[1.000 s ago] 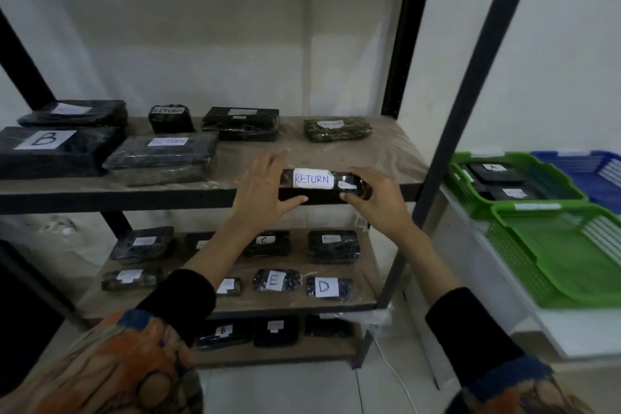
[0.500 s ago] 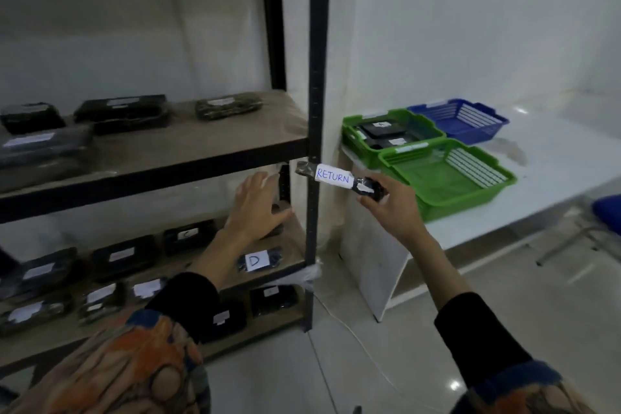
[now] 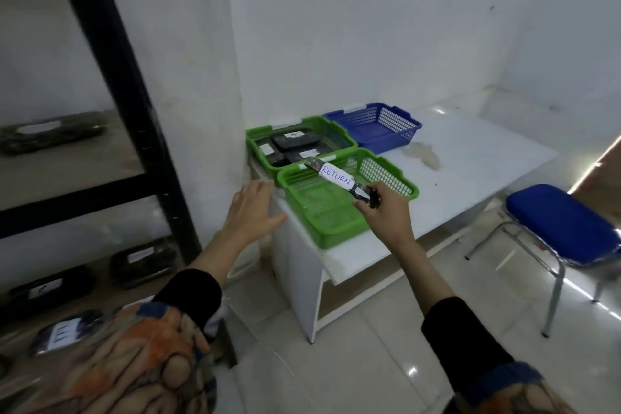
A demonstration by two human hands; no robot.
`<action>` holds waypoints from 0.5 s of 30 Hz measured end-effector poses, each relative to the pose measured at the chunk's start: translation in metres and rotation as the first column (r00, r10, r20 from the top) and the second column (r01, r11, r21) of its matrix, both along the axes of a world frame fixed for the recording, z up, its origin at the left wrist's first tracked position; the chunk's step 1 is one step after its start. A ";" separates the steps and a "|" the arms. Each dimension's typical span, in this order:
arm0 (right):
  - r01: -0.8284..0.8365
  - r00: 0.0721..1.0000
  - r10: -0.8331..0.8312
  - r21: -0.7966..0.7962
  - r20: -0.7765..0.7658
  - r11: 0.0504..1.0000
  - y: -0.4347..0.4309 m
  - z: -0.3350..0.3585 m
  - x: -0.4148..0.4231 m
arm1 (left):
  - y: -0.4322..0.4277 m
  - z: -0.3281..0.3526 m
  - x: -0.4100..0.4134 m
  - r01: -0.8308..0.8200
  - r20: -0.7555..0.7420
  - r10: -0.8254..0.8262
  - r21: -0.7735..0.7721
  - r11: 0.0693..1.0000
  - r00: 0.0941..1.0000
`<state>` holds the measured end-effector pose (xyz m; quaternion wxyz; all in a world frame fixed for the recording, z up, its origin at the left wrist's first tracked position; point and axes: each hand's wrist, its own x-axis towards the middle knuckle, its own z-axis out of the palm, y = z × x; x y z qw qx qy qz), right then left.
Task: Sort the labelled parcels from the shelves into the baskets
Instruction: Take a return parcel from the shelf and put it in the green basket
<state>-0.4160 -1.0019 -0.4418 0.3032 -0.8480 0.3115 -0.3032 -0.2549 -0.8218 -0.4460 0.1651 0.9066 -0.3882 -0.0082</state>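
In the head view, a black parcel (image 3: 339,180) with a white "RETURN" label is held by its near end in the right hand (image 3: 386,212), with the fingers (image 3: 364,204) clamped on it. The parcel is held in the air above the empty near green basket (image 3: 396,178), with its far end pointed to about 10 o'clock. The left hand (image 3: 252,212) is kept open, fingers apart and holding nothing, at 9 o'clock from this basket, near the corner of the white counter (image 3: 470,171). At 12 o'clock a second green basket (image 3: 255,141) with parcels is seen, and at 1 o'clock an empty blue basket (image 3: 379,138). Only one end is gripped, so the parcel could tip, strike the basket rim and fall outside. The basket labels cannot be read, so a wrong basket could be chosen.
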 end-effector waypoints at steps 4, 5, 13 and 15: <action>0.024 0.999 -0.023 0.017 -0.026 1.000 -0.061 0.000 0.007 | -0.064 -0.004 0.000 -0.024 -0.031 0.025 0.015 1.000 0.999; 0.029 0.999 -0.028 0.020 -0.034 0.999 -0.073 0.000 0.010 | -0.077 -0.006 0.000 -0.028 -0.035 0.029 0.022 0.999 0.999; 0.107 0.994 -0.104 0.165 -0.023 0.980 -0.149 -0.014 0.064 | -0.155 -0.019 0.030 -0.075 -0.042 0.080 0.115 0.991 0.996; 0.129 0.991 -0.134 0.236 0.004 0.963 -0.166 -0.022 0.085 | -0.172 -0.027 0.044 -0.087 -0.061 0.096 0.128 0.988 0.994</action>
